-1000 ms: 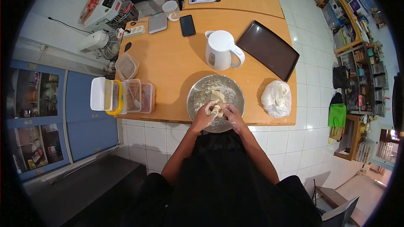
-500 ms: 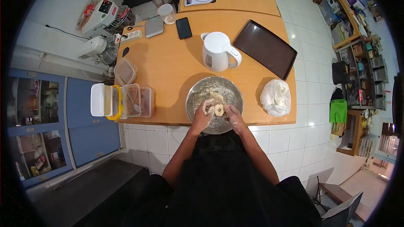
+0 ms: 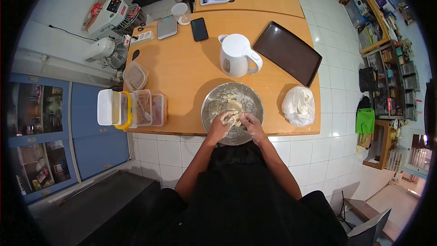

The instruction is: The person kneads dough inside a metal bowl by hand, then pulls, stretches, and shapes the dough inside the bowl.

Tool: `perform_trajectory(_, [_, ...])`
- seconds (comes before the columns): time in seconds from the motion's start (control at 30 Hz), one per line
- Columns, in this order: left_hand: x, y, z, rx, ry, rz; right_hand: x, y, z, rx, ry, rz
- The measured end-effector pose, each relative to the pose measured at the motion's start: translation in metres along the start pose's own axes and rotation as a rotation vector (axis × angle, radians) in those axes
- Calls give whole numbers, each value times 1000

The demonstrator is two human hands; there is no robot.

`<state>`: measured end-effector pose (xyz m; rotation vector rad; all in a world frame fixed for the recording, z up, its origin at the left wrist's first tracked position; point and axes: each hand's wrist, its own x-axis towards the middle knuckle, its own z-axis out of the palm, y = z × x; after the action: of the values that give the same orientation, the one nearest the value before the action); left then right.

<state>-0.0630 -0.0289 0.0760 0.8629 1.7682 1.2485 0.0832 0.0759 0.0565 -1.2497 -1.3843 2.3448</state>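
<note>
A round metal bowl with floury residue on its inner wall stands at the table's front edge. Over it, my left hand and my right hand meet, both dusted with flour. Their fingers are closed on a small piece of pale dough between them. Another lump of dough lies in the bowl just beyond my fingertips. My fingers hide part of the held piece.
Behind the bowl is a white kettle, with a dark tray at its right. A plastic bag sits right of the bowl. Plastic containers line the left edge. A phone and scales lie farther back.
Half a second ago my hands were farther apart with the dough piece showing between them; now the fingertips have closed in around it. The person at the far table has moved mostly out of view.
</note>
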Motion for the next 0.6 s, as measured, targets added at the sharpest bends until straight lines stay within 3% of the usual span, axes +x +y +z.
perform_trajectory(0.17, [-5,8,0,-29,-57,-13,-4,-4,4,27,-8,18])
perform_trajectory(0.37, [-4,16,5,-44,20,-128,-5,-6,9,7,16,-59])
perform_trajectory(0.6, [-1,-1,3,126,36,-25,9,13,2,-62,-40,-89])
